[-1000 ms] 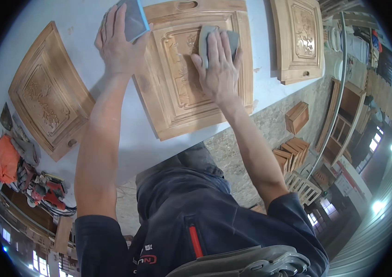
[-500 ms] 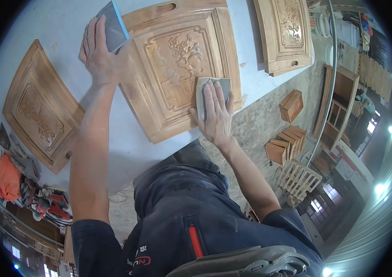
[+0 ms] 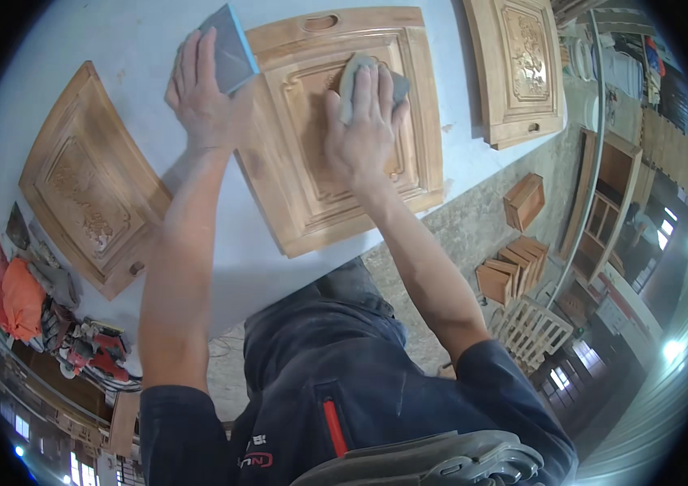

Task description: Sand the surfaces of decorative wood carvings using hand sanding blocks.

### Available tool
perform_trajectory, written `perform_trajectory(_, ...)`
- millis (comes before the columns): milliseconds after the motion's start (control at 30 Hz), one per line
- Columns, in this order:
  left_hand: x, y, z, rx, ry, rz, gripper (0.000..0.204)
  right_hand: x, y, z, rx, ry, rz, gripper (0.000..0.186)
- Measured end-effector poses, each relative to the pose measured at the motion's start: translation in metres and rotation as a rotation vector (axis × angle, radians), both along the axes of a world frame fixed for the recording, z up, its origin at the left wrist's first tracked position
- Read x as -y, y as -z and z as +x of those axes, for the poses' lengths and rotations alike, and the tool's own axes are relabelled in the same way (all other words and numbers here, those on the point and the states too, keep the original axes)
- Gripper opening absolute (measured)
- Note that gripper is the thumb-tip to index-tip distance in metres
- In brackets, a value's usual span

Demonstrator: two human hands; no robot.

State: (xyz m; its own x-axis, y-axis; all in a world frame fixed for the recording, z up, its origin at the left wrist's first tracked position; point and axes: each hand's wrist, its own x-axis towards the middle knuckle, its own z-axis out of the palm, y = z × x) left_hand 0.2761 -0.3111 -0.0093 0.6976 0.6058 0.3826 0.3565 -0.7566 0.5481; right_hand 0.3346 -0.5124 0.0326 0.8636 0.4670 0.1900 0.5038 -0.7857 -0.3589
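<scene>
A carved wooden cabinet door panel (image 3: 311, 231) lies on the pale worktable, with a flower relief in its recessed middle. My right hand (image 3: 360, 134) presses a grey sanding pad (image 3: 400, 87) onto the upper part of that relief, its fingers together along the pad. My hand and the pad hide much of the carving. At the panel's upper left, my left hand (image 3: 210, 101) grips a flat grey sanding sponge (image 3: 236, 57) with a blue edge, fingers laid over its left side. The left thumb side is smeared and near the panel's left edge.
Similar carved panels lie to the left (image 3: 117, 190) and at the upper right (image 3: 494, 89) of the pale worktable (image 3: 247, 283). Orange cloth (image 3: 22, 296) and red tools (image 3: 105, 356) sit at lower left. On the floor to the right are wooden drawers (image 3: 514, 263) and a slatted pallet (image 3: 534, 328).
My right hand has slid the sanding pad up and away from the panel's lower right corner onto the carving. My left hand still grips its sponge by the upper left edge. The whole view has shifted slightly.
</scene>
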Motion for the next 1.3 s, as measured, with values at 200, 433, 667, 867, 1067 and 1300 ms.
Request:
perform_trajectory(200, -0.004, 0.001, -0.003, -0.005, -0.018, 0.012, 0.074, -0.037, 0.004, -0.035, -0.068, -0.399, 0.110, 0.067)
perform_trajectory(433, -0.004, 0.004, -0.009, -0.058, -0.003, -0.031, 0.081, 0.029, 0.001, 0.060, 0.080, -0.233, -0.146, 0.070)
perform_trajectory(667, -0.005, 0.008, -0.009, -0.027, 0.000, -0.030, 0.077, -0.005, -0.003, -0.017, -0.047, -0.470, 0.053, 0.063)
perform_trajectory(867, -0.008, -0.008, -0.005, -0.036, 0.048, 0.040, 0.088, 0.112, -0.021, -0.120, -0.229, -0.419, -0.088, 0.068)
perform_trajectory(1067, 0.001, -0.023, -0.007, -0.251, 0.046, -0.126, 0.085, 0.083, -0.019, -0.124, -0.147, -0.354, -0.063, 0.069)
perform_trajectory(1300, -0.010, -0.017, -0.005, -0.363, -0.054, -0.139, 0.081, 0.118, -0.021, -0.102, -0.084, -0.272, -0.169, 0.068)
